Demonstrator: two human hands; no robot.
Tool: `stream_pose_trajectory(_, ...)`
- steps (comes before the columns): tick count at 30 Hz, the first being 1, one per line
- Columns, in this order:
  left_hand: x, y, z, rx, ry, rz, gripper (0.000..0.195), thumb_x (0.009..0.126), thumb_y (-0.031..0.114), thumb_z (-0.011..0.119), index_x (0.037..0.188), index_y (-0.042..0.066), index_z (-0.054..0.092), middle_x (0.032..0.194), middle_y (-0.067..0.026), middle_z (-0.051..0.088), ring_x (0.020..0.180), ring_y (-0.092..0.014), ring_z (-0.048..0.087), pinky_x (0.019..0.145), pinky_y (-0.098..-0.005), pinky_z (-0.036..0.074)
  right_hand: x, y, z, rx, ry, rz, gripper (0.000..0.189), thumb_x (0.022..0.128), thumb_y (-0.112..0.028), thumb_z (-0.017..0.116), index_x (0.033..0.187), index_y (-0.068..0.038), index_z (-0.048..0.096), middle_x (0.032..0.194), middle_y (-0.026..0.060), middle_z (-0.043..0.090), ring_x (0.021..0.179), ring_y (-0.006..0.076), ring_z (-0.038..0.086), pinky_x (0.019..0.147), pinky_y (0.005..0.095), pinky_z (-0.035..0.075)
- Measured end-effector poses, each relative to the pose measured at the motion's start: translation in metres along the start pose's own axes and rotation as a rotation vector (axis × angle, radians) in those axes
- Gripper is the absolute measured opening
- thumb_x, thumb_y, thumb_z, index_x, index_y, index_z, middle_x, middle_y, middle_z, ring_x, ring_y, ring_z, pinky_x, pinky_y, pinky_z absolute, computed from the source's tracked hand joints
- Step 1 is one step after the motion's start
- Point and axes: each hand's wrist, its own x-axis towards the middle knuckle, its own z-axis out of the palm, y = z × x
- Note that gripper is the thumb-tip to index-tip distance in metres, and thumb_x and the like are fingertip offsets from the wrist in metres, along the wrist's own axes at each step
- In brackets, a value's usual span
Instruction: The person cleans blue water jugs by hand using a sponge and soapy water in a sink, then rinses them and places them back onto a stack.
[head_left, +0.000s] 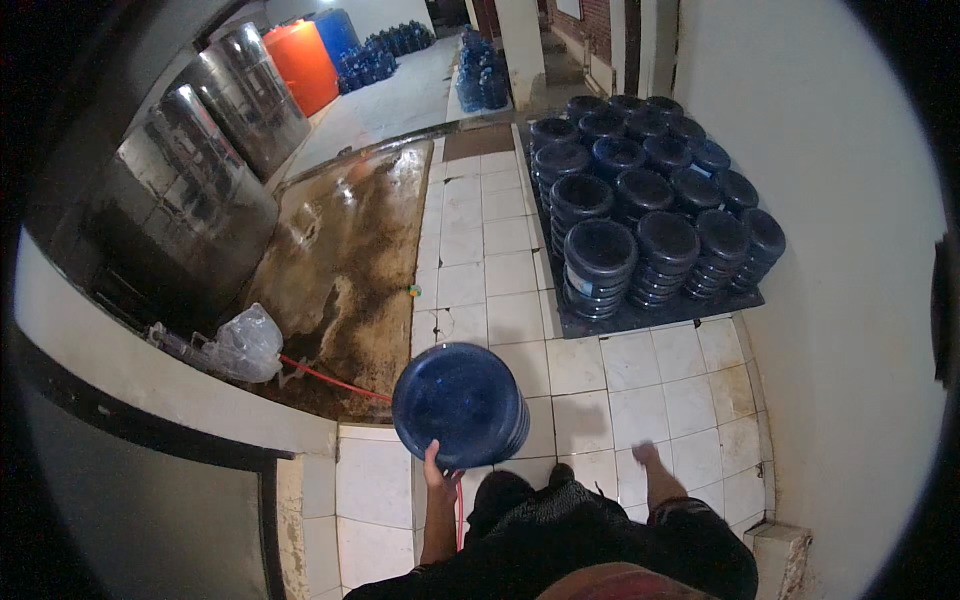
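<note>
A large blue water jug (459, 405) is held out in front of me with its round base turned up towards the camera. My left hand (441, 471) grips its near edge, the thumb lying over the base and the other fingers mostly hidden beneath. My right hand (645, 453) hangs over the tiles to the right, away from the jug; it is blurred, and its fingers cannot be made out. Rows of similar jugs (600, 247) stand bottom up on a dark flat platform (675, 321) ahead to the right.
A red hose (337, 383) runs behind the jug across a wet, stained floor section (337, 277). Clear plastic bags (251, 345), steel tanks (202, 180) and an orange tank (304, 67) are at the left. A wall (840, 262) bounds the right. White tiles (514, 319) lie between.
</note>
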Motion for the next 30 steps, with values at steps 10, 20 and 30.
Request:
stream_pose_trajectory(10, 0.119, 0.083, 0.092, -0.173, -0.036, 0.108, 0.08, 0.075, 0.056, 0.06, 0.138, 0.015, 0.035, 0.136, -0.0095, 0.043, 0.119, -0.031, 0.045, 0.092, -0.0465, 0.041, 0.293, -0.074, -0.241, 0.696, 0.259, 0.111, 0.037, 0.083, -0.039, 0.057, 0.098, -0.006, 0.066, 0.071, 0.0102, 0.067, 0.062, 0.0215, 0.065, 0.062, 0.0338, 0.053)
stream_pose_trajectory(20, 0.281, 0.206, 0.193, -0.081, 0.012, 0.003, 0.097, 0.064, 0.054, 0.072, 0.141, 0.014, 0.029, 0.144, -0.0137, 0.032, 0.128, -0.036, 0.034, 0.1, -0.0507, 0.032, 0.161, 0.043, -0.066, 1.144, -0.696, 0.255, 0.021, 0.087, -0.026, 0.054, 0.073, -0.01, 0.057, 0.062, 0.0073, 0.053, 0.054, 0.0191, 0.051, 0.051, 0.0378, 0.042)
stream_pose_trajectory(30, 0.437, 0.331, 0.335, 0.033, -0.021, 0.001, 0.106, 0.06, 0.056, 0.073, 0.144, 0.013, 0.023, 0.147, -0.0141, 0.025, 0.129, -0.037, 0.03, 0.099, -0.0534, 0.032, 0.254, -0.076, -0.141, 1.001, -0.628, 0.604, 0.033, 0.085, -0.038, 0.057, 0.095, -0.006, 0.058, 0.08, 0.0099, 0.058, 0.068, 0.0213, 0.055, 0.061, 0.0402, 0.046)
